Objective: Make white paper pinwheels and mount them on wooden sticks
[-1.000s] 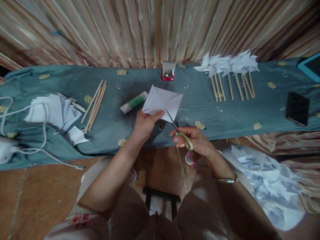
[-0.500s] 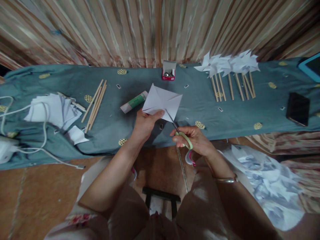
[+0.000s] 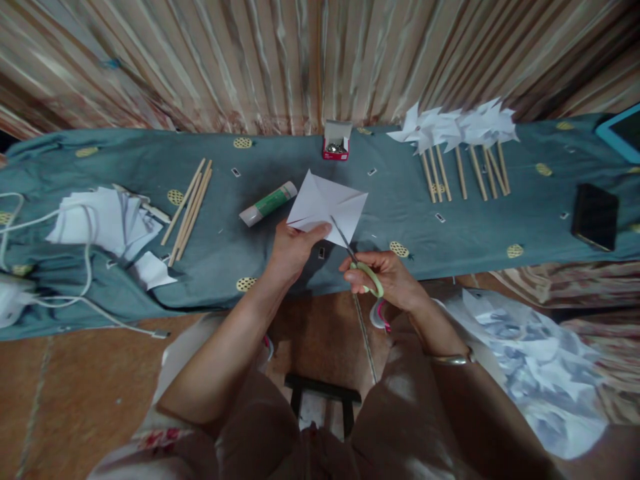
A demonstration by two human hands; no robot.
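My left hand (image 3: 295,248) is closed on the lower left edge of a square white sheet of paper (image 3: 327,197), thumb on top. The sheet has slits running inward from its corners. In my right hand (image 3: 383,275) is a pair of scissors (image 3: 371,280) with light green handles. Their blades lie at the sheet's lower corner, pointing toward its middle. Just left of the paper lies a glue stick (image 3: 269,204) with a green label. Beyond the sheet stands a small red box (image 3: 337,141) of shiny metal pins or tacks, its lid up.
Wooden sticks (image 3: 190,213) and a stack of white paper (image 3: 103,220) lie left, near a white cable (image 3: 90,267). Several paper pinwheels (image 3: 455,130) on sticks lie right, then a black phone (image 3: 595,217) and a blue-edged tablet (image 3: 623,133). A bag of white paper pinwheels (image 3: 545,373) sits lower right.
The sheet and my left hand have shifted very slightly right and down. The scissors stay at the lower corner of the paper, almost unmoved.
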